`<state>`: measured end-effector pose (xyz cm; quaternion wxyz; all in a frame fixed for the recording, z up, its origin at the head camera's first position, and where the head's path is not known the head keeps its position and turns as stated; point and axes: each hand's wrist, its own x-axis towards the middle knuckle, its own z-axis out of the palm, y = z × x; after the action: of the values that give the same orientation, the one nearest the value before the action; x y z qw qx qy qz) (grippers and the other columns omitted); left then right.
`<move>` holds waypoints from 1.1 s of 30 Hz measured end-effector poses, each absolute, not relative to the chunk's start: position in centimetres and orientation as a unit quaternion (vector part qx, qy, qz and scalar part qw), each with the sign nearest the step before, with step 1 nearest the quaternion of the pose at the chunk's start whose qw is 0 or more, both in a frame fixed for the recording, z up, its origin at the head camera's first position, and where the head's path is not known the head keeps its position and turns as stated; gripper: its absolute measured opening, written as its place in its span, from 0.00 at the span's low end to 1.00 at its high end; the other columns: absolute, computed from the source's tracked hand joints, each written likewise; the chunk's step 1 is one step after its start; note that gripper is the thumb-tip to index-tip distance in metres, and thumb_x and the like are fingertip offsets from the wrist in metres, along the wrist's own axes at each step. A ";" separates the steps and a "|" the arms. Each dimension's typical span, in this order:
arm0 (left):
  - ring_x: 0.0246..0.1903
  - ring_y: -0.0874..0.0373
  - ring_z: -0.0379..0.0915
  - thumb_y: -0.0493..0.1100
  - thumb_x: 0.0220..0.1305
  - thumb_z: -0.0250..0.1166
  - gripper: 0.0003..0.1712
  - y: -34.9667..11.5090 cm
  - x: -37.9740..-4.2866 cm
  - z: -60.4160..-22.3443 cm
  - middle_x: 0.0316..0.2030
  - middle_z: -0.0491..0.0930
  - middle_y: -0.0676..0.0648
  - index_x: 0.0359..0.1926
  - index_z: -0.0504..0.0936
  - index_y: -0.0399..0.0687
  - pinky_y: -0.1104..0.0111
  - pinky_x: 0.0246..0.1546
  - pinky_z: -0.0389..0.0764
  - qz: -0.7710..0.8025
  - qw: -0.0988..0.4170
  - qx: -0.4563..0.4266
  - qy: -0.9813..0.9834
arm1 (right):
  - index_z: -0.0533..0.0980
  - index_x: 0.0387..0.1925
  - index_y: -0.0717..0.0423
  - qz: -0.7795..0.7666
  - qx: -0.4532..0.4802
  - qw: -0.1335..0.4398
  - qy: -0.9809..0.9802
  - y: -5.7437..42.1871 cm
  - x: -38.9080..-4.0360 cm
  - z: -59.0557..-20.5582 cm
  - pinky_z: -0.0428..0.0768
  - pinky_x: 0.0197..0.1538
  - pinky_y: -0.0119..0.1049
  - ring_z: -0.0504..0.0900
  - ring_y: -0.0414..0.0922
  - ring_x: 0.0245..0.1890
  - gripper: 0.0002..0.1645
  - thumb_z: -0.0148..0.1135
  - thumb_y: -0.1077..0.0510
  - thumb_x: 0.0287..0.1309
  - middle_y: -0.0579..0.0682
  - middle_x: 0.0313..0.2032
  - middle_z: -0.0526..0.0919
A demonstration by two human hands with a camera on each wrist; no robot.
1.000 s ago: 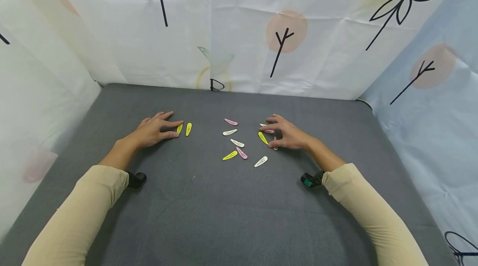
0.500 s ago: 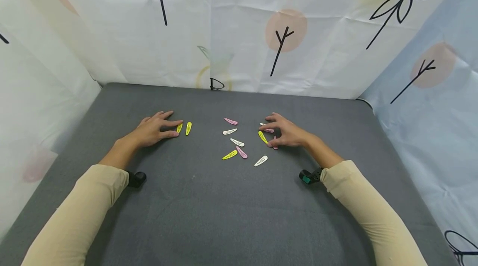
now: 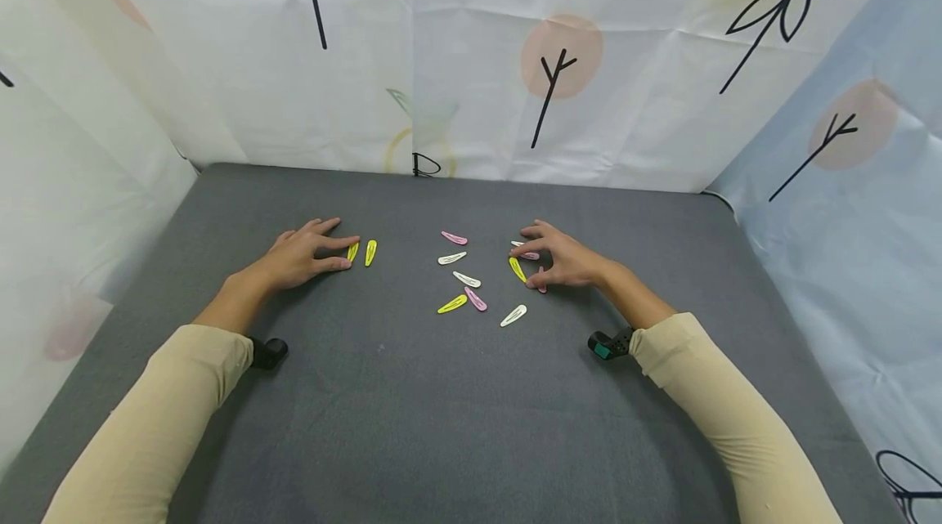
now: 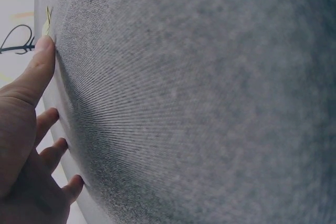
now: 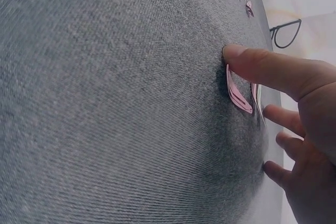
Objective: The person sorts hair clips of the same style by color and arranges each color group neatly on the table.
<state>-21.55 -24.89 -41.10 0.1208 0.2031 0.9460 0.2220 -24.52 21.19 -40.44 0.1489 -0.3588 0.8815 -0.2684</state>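
Observation:
My left hand (image 3: 302,254) lies on the grey table at the left, thumb and index finger at the two ends of a yellow snap hair clip (image 3: 353,253), pinching it lengthwise. A second yellow hair clip (image 3: 371,253) lies just right of it. At the right, my right hand (image 3: 562,258) spans another yellow hair clip (image 3: 518,270) between thumb and index fingertips. Under and beside that hand, partly hidden, are a pink hair clip (image 5: 240,97) near the thumb and a pink clip (image 3: 530,256) with a white clip (image 3: 518,244) near the index finger.
Between the hands lie several loose clips: pink (image 3: 454,238), white (image 3: 452,258), white (image 3: 467,279), pink (image 3: 475,299), yellow (image 3: 452,304) and white (image 3: 513,315). A patterned white curtain (image 3: 471,58) stands along the table's (image 3: 412,426) back and sides.
Both hands and all the clips keep their places. The head view shifts very slightly, and the right forearm eases a little to the left.

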 end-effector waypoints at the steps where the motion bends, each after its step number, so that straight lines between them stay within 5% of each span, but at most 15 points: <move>1: 0.74 0.29 0.37 0.52 0.69 0.64 0.32 -24.9 -21.6 -41.1 0.74 0.51 0.30 0.70 0.70 0.47 0.30 0.63 0.42 0.223 0.121 0.203 0.946 | 0.79 0.59 0.59 -0.268 -0.359 0.148 0.882 21.2 -24.5 -40.4 0.48 0.69 0.68 0.45 0.69 0.74 0.31 0.75 0.57 0.51 0.69 0.69 0.62; 19: 0.73 0.28 0.37 0.52 0.70 0.64 0.32 -24.9 -21.7 -41.0 0.74 0.50 0.29 0.71 0.70 0.47 0.30 0.63 0.43 0.224 0.126 0.203 0.945 | 0.79 0.59 0.59 -0.264 -0.353 0.148 0.885 21.1 -24.5 -40.3 0.50 0.69 0.67 0.46 0.67 0.74 0.32 0.76 0.56 0.52 0.68 0.69 0.63; 33: 0.73 0.28 0.37 0.54 0.69 0.63 0.33 -25.1 -21.8 -41.3 0.74 0.50 0.29 0.70 0.70 0.47 0.30 0.62 0.42 0.222 0.126 0.203 0.945 | 0.81 0.53 0.60 -0.264 -0.338 0.041 0.903 17.8 -24.3 -40.3 0.61 0.68 0.57 0.63 0.60 0.69 0.31 0.79 0.51 0.48 0.65 0.62 0.73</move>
<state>-21.85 -25.05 -41.30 0.1262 0.2032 0.9452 0.2224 -24.35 17.78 -40.29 0.0406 -0.3377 0.9025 -0.2642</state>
